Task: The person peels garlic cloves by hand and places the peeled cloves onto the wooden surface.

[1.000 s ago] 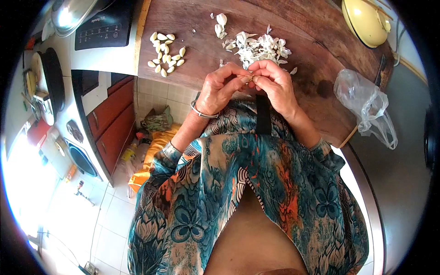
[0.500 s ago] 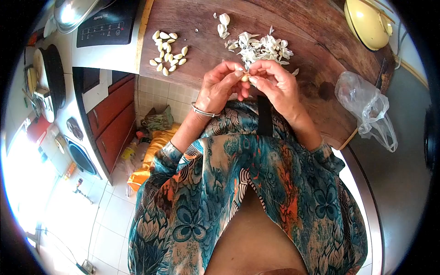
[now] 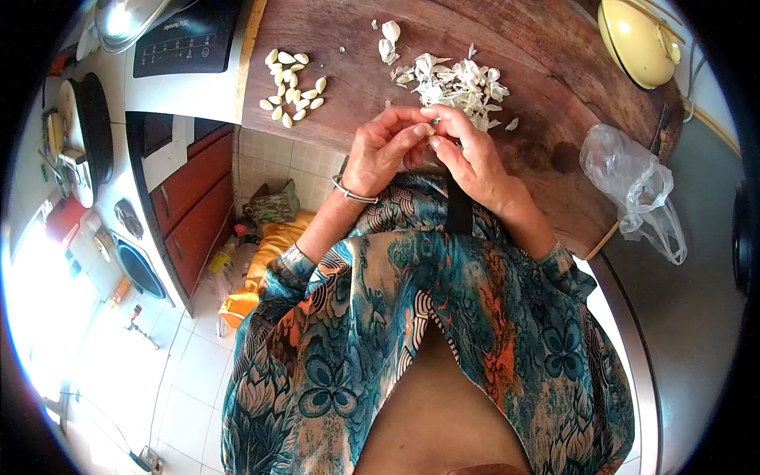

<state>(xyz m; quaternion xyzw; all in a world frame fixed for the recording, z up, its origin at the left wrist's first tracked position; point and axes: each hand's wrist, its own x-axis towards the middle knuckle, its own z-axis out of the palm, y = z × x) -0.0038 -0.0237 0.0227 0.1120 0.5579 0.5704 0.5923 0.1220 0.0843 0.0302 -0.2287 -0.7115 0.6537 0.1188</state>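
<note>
One half-hidden garlic piece lies between left hand and right hand, pinched in their grip.

From your head, your single wide view faces forward and down, your hands near, the worktop beyond.

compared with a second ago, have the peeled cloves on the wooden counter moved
No: the peeled cloves keep the same layout and place relative to the black cooktop; only the whole view has shifted slightly.
</note>
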